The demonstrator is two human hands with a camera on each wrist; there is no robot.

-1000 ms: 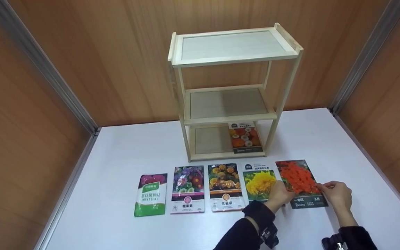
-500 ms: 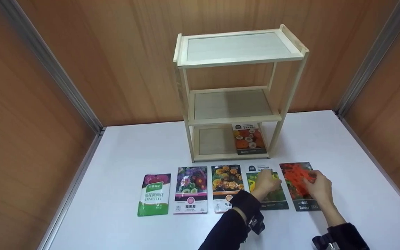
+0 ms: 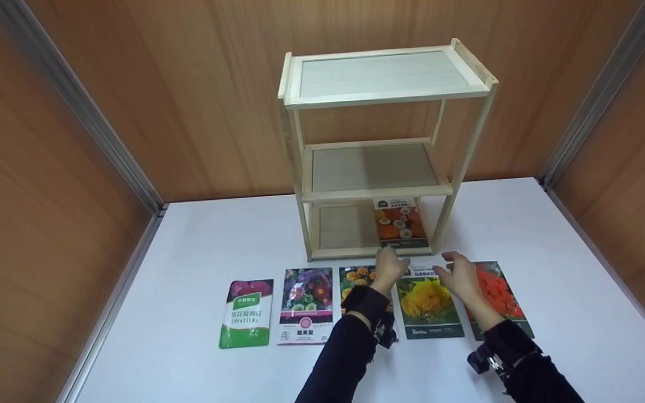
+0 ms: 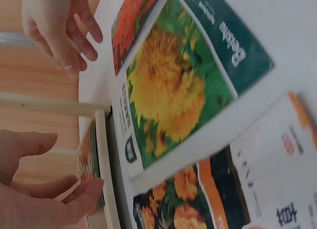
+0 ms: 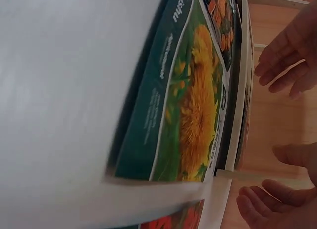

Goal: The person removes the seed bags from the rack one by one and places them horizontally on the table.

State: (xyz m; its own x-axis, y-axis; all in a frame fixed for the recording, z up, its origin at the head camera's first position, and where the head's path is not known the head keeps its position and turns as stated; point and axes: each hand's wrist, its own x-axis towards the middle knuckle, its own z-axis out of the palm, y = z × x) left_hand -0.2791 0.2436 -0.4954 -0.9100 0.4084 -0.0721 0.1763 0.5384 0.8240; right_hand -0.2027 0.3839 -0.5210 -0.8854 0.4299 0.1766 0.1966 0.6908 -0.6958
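Observation:
My left hand (image 3: 391, 267) hovers above the top of the orange marigold seed packet (image 3: 356, 275), covering part of it, close to the shelf's front edge. Its fingers and thumb are parted with nothing between them in the left wrist view. Over the gap between the yellow-flower seed packet (image 3: 430, 305) and the red-flower seed packet (image 3: 499, 294) is my right hand (image 3: 461, 278), fingers spread and holding nothing. Both of those packets lie flat on the white table. Another seed packet (image 3: 402, 226), with orange and white flowers, rests on the right side of the bottom shelf.
A pale wooden three-tier shelf (image 3: 375, 193) stands at the back of the table (image 3: 188, 240). Left in the packet row lie a purple-flower seed packet (image 3: 307, 305) and a green-and-white impatiens packet (image 3: 247, 313). Wood-grain panels (image 3: 216, 101) enclose the back and sides.
Both hands have let go of the red-flower packet's edges and moved left and farther forward, toward the shelf. The packets stay lying in their row.

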